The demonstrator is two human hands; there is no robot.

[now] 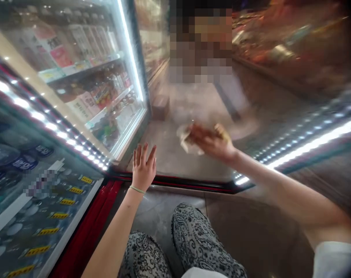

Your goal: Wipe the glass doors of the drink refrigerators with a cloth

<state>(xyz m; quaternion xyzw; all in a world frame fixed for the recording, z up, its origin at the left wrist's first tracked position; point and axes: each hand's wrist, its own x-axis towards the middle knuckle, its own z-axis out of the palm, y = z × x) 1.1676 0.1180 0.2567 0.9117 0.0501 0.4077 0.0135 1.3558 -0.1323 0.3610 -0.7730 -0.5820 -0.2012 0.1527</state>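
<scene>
My left hand (143, 166) is up with its fingers spread and flat, near the lower part of a glass door (189, 166); it holds nothing, and I cannot tell whether it touches the glass. My right hand (214, 143) is stretched out against the upper side of the same door, blurred by motion. Under its fingers is a crumpled whitish wiping cloth (187, 141), possibly tissue. The door has a dark bottom frame (178, 181) with a thin red line and a lit LED strip (309, 148) along its right side.
On the left a lit drinks cooler (129, 127) holds bottles and cartons on shelves. Its red lower frame (100, 212) runs beside my knees (193, 231). Yellow price tags (59, 215) line the shelf edge. Beyond the glass a small box (160, 107) is on the floor; a pixelated patch covers the top.
</scene>
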